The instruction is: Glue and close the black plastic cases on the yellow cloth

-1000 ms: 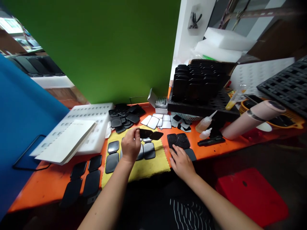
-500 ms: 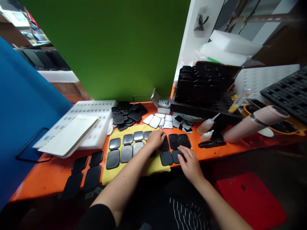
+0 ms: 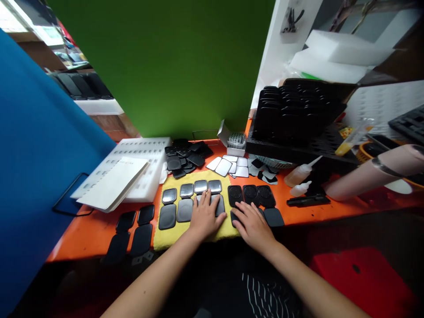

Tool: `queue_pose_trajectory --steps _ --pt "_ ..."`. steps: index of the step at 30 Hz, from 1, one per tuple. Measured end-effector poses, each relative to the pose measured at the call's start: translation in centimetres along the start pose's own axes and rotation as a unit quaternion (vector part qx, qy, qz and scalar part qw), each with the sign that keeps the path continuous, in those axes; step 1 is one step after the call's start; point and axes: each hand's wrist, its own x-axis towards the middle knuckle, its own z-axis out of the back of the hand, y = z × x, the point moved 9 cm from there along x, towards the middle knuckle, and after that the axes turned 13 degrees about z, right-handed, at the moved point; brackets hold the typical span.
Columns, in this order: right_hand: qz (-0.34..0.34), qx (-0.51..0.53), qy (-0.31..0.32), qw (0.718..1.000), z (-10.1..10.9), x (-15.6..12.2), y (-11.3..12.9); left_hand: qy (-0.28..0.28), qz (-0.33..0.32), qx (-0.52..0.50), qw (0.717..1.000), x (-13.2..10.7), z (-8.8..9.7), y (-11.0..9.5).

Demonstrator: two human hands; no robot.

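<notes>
Opened black compact cases with small mirrors (image 3: 169, 195) lie in a row on a yellow cloth (image 3: 180, 237). My left hand (image 3: 206, 214) lies over the right-hand cases of that row, palm down with fingers spread. Beside the cloth on the right, several opened black cases (image 3: 265, 195) with textured upper halves lie side by side. Across their lower halves rests my right hand (image 3: 254, 223), its fingers stretched out and slightly apart. Parts of the cases are hidden under both hands. Neither hand grips anything.
Further opened cases (image 3: 141, 238) lie at the left table edge. Behind the cloth are a pile of black parts (image 3: 185, 157) and white-faced plates (image 3: 223, 166). To the right stand a dropper bottle (image 3: 300, 174), a pink flask (image 3: 380, 172) and a black rack (image 3: 294, 119).
My left hand has moved from the cloth's right edge back over the mirrored cases, its fingers now spread. My right hand has shifted left over the black cases. The view has turned slightly.
</notes>
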Motion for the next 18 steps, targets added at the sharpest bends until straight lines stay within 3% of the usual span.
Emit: queue_pose_trajectory --steps 4,9,14,18 --pt "-0.016 -0.023 0.01 1.0 -0.5 3.0 0.3 0.003 0.034 0.031 0.999 -1.2 -0.7 0.7" --pt "-0.02 -0.028 0.036 0.999 -1.7 7.0 1.4 -0.012 0.044 0.002 0.999 -1.0 -0.3 0.9" --pt "-0.099 0.033 0.033 0.994 -2.3 7.7 0.7 -0.024 0.022 -0.065 0.997 -0.6 -0.1 1.2" --pt "-0.166 0.169 0.007 0.972 -3.1 7.1 -1.1 -0.051 0.012 -0.121 0.991 -0.8 -0.1 1.7"
